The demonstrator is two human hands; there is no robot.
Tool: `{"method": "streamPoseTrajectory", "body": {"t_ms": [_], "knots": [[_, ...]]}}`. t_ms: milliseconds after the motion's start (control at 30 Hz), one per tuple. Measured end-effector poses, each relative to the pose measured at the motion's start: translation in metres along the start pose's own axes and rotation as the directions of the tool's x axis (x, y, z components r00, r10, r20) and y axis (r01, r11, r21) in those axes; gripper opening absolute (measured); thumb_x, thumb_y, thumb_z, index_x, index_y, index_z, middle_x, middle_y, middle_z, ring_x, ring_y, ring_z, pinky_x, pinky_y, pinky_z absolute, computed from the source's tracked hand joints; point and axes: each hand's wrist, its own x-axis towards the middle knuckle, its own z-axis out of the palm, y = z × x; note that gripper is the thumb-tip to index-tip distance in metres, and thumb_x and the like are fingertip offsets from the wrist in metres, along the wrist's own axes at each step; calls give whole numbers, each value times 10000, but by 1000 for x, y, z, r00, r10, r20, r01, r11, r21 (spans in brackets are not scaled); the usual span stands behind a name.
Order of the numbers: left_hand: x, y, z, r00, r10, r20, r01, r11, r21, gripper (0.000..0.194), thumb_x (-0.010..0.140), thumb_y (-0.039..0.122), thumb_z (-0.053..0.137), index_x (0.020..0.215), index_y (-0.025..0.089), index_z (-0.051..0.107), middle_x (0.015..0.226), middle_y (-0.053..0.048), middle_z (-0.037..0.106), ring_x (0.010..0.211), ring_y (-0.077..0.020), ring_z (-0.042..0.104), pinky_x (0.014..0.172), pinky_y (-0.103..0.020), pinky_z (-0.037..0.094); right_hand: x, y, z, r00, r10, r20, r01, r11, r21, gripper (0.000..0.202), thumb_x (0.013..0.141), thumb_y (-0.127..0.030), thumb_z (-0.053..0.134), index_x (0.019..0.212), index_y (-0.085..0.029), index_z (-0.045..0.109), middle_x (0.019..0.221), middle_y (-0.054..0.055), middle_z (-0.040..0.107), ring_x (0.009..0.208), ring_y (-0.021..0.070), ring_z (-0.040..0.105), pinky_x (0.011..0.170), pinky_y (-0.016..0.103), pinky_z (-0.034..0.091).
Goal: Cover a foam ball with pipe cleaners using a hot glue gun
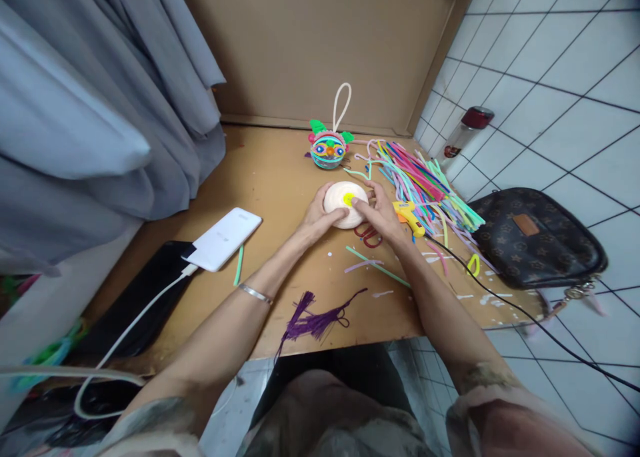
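Note:
Between my two hands is a round cream-white disc (334,197) with a yellow spot (349,199) near its middle. My left hand (320,216) grips its left side, the thumb lying across the top. On the right side my right hand (381,210) holds it, with its thumb tip at the yellow spot. Just behind the disc stands a colorful ornament (329,149) with eyes, green ears and a white loop. A yellow glue gun (411,218) and red-handled scissors (369,236) lie close to my right hand, which partly hides them.
Colored pipe cleaners (425,184) lie in a pile at the back right, beside a brown bag (540,237) and a bottle (463,137). A purple tassel (317,322) is near the front edge. At left are a white power bank (225,238) with a cable and a black object (145,300).

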Motion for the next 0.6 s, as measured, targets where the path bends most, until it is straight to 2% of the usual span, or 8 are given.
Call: {"method": "streamPoseTrajectory", "body": {"t_ms": [100, 200, 433, 600], "knots": [[-2, 1, 2, 1000, 29, -1, -29, 999, 40, 954, 658, 415, 798, 1520, 145, 492, 1534, -165, 596, 1437, -387, 559, 1276, -567, 404, 1, 1, 0, 999, -42, -3, 41, 994, -105, 698, 821, -610, 713, 1399, -243, 578, 1236, 123, 663, 1037, 287, 671, 966, 556, 603], [-3, 1, 4, 999, 50, -5, -49, 996, 75, 921, 663, 404, 802, 1505, 166, 513, 1542, -158, 592, 1436, -383, 561, 1280, -568, 397, 1, 3, 1, 997, -76, -11, 74, 989, -129, 671, 824, -600, 704, 1388, -257, 581, 1263, 129, 658, 1100, 315, 658, 1027, 608, 566], [-2, -3, 5, 998, 64, -14, -63, 995, 84, 900, 686, 415, 803, 1507, 181, 517, 1578, -158, 557, 1462, -377, 539, 1292, -558, 377, -1, 1, 6, 996, -88, -24, 83, 987, -136, 606, 835, -564, 694, 1346, -258, 583, 1325, 147, 641, 1171, 330, 636, 1085, 627, 528], [-2, -4, 6, 997, 69, -26, -67, 995, 70, 887, 683, 411, 812, 1496, 195, 532, 1575, -148, 566, 1457, -379, 546, 1284, -566, 388, -2, 1, 9, 994, -95, -54, 87, 987, -138, 510, 861, -533, 678, 1305, -293, 602, 1295, 121, 639, 1147, 319, 643, 1060, 605, 548]]}}
